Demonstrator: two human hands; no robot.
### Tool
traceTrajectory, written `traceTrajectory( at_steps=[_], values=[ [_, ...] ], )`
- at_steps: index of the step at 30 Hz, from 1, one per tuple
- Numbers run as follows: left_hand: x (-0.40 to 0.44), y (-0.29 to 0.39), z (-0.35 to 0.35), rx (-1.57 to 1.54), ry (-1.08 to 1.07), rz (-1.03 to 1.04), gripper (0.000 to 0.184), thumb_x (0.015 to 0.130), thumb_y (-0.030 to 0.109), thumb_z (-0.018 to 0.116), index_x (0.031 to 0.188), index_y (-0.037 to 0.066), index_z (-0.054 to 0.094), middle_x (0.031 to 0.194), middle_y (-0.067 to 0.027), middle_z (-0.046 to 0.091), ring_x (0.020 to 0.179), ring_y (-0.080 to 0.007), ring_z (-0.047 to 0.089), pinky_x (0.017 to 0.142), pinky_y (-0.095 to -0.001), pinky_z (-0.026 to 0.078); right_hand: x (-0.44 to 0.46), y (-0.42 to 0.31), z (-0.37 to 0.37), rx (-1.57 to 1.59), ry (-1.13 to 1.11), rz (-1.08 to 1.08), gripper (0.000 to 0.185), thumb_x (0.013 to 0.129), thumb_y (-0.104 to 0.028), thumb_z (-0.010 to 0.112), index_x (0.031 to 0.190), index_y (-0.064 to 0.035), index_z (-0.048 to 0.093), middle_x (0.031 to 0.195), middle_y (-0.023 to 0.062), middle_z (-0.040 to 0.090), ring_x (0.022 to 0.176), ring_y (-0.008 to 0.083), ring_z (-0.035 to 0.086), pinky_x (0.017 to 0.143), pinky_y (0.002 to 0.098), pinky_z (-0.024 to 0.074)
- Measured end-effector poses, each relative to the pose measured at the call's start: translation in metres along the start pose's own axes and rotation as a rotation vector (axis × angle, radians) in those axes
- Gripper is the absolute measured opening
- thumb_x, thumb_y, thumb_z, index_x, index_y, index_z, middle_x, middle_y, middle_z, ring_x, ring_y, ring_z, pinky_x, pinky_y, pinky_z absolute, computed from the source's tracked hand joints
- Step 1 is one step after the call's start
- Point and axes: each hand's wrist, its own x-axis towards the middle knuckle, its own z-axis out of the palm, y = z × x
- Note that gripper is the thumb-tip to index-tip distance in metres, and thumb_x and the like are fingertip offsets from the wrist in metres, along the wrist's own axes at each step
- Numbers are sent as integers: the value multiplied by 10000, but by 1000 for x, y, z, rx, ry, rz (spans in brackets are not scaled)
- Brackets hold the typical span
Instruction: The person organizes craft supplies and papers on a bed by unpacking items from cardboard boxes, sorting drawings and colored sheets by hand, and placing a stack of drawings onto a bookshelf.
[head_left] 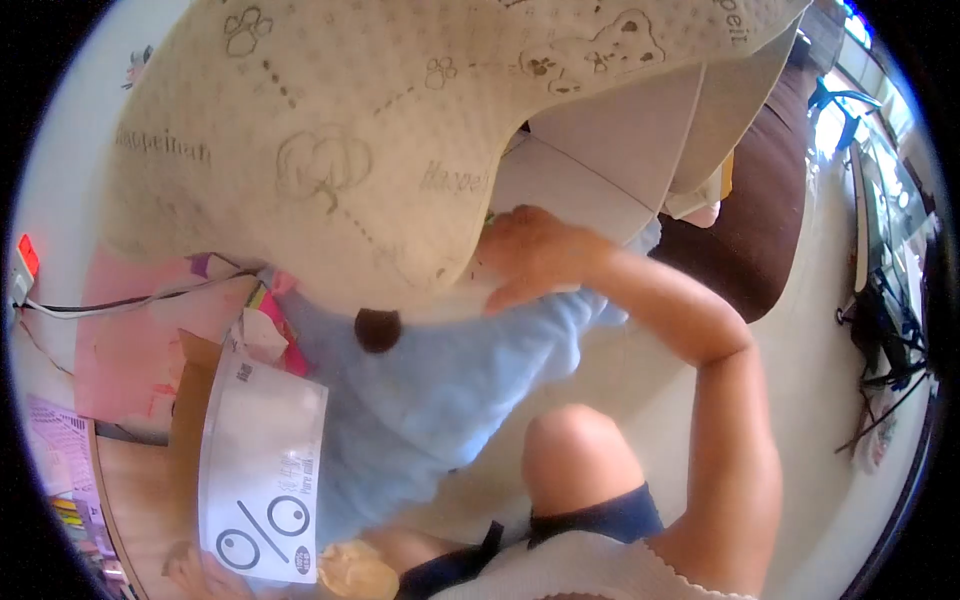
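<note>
Right hand (535, 252), fingers parted, at beige cloth (390, 130); left hand (198, 574) by carton (262, 430), grip unclear

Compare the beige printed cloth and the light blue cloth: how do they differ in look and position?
Surface: the beige printed cloth carries paw prints, an animal drawing and lettering, while the light blue cloth shows no print.
Colour: the beige cloth is pale cream-tan; the blue cloth is light blue.
Position: the beige cloth fills much of the upper view; the blue cloth shows below it.
Shared: both look soft.
</note>
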Motion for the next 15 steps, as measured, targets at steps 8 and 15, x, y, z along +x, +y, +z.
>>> traceTrajectory(
  at_steps=[8, 15],
  values=[
    [1, 3, -6, -154, -95, -14, 189, 869, 133, 435, 906, -31, 522, 778, -162, 549, 806, -322, 532, 776, -464, 359, -28, 36, -41, -528, -56, 416, 368, 688, -228, 559, 1037, -114, 537, 945, 152, 591, 949, 300, 553, 788, 431, 420],
    [-28, -12, 8, -238, -50, -73, 268, 888, 162, 466, 837, -83, 561, 786, -173, 548, 759, -357, 451, 728, -462, 367, -12, 86, -34, -674, -90, 660, 390, 678, -260, 524, 998, -44, 571, 855, 186, 611, 813, 334, 592, 773, 437, 443]
  ],
)
